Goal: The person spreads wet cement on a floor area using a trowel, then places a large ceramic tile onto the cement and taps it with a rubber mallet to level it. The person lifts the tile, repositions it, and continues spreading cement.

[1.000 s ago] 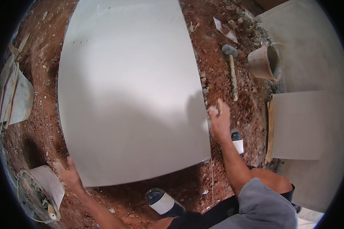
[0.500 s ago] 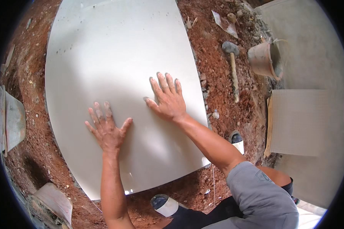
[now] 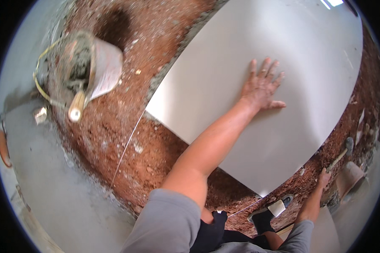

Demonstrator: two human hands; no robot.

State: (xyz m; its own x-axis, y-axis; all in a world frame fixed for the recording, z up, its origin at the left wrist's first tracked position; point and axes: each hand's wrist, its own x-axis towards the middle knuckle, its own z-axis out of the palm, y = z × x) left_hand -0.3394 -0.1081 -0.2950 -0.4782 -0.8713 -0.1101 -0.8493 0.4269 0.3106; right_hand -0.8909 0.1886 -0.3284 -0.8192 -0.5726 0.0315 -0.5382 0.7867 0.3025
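Note:
A large pale, glossy tile (image 3: pixel 253 156) lies on reddish soil. My left hand (image 3: pixel 262 86) rests on its surface, open, palm down with fingers spread. Off the tile's right edge, my right hand (image 3: pixel 324 177) is closed around the handle of a mallet (image 3: pixel 349 144) with a dark grey head and a light wooden handle. The mallet is on or close to the soil; which of the two, I cannot tell.
At the left stands a bucket (image 3: pixel 107 67) of grey mortar, a trowel's wooden handle (image 3: pixel 76 107) sticking out. A taut string (image 3: pixel 128 143) runs along the tile's near end. Beside my right forearm is another bucket (image 3: pixel 349 179). My foot (image 3: pixel 277 207) stands near the tile's closest corner.
My view has swung left, bringing the mortar bucket into sight. My right hand has left the tile and taken hold of the mallet. My left hand stays flat on the tile.

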